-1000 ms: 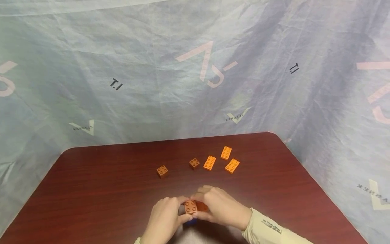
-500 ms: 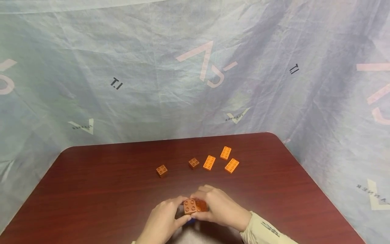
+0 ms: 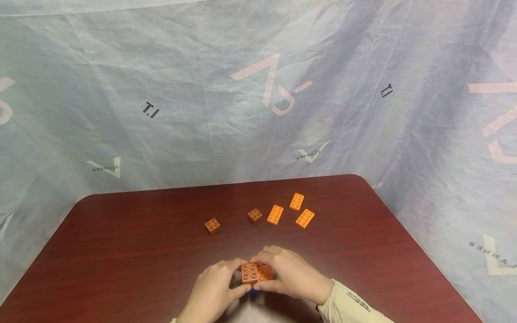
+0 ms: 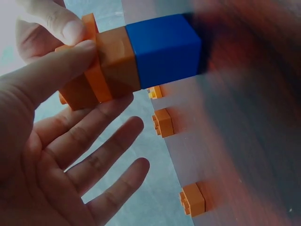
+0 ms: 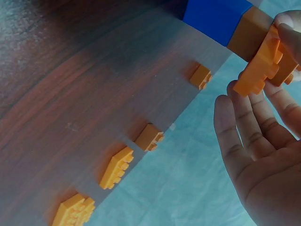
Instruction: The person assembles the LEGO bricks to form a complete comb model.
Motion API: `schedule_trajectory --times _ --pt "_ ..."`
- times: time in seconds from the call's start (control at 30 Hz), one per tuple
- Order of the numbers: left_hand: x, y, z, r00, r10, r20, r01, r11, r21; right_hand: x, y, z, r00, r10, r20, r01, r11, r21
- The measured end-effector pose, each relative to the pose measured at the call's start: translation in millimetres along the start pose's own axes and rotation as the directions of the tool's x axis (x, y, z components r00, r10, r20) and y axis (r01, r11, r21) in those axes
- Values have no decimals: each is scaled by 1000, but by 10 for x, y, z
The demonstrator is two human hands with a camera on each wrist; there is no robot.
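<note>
Dark red-brown worktop (image 3: 133, 251) with visible grain and rounded far corners, enclosed behind and at both sides by creased, pale grey-blue cloth (image 3: 194, 89) bearing black, pink and yellowish print, some of it mirrored. The brick stack (image 3: 249, 273) stands upright midway between the worktop's left and right edges, well short of the far edge; blue block (image 4: 164, 49) lowest, brown above, then an orange plate (image 5: 258, 66) projecting rightward, and a brown four-stud brick on top. Left hand (image 3: 214, 289): thumb and forefinger pinch the stack, other fingers extended. Right hand (image 3: 288, 273): thumb and forefinger grip it from the opposite side. Toward the far edge lie two loose brown bricks, one left (image 3: 212, 225), one central (image 3: 255, 215); nearer the far right corner, three lighter orange eight-stud pieces (image 3: 275, 215) lie apart. A pale sleeve (image 3: 351, 307) covers the right forearm.
</note>
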State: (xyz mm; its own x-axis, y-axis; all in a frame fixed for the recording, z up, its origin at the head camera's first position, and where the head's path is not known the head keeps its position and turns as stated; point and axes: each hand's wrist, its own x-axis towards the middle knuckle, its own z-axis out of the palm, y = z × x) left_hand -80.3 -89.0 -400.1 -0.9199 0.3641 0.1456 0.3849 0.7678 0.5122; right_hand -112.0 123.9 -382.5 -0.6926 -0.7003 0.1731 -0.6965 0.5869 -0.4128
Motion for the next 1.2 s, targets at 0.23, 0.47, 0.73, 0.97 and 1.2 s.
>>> schedule_trajectory --times 0.23,0.47,0.73,0.97,1.2 --pt "11 -13 -6 999 -18 30 18 1000 -13 -30 58 10 1000 -23 14 22 999 47" --pt "7 -17 -4 999 -27 28 28 999 -30 -35 101 15 999 -43 18 41 995 90" --pt "10 -14 -10 999 -32 35 35 997 -72 -60 138 -62 1000 3 6 -5 981 194" --pt "38 8 -22 997 -56 53 60 996 -67 -98 248 -171 996 83 -38 -68 957 283" --pt "48 25 -25 995 -77 63 80 996 -43 -132 482 -283 978 168 -126 -136 963 233"
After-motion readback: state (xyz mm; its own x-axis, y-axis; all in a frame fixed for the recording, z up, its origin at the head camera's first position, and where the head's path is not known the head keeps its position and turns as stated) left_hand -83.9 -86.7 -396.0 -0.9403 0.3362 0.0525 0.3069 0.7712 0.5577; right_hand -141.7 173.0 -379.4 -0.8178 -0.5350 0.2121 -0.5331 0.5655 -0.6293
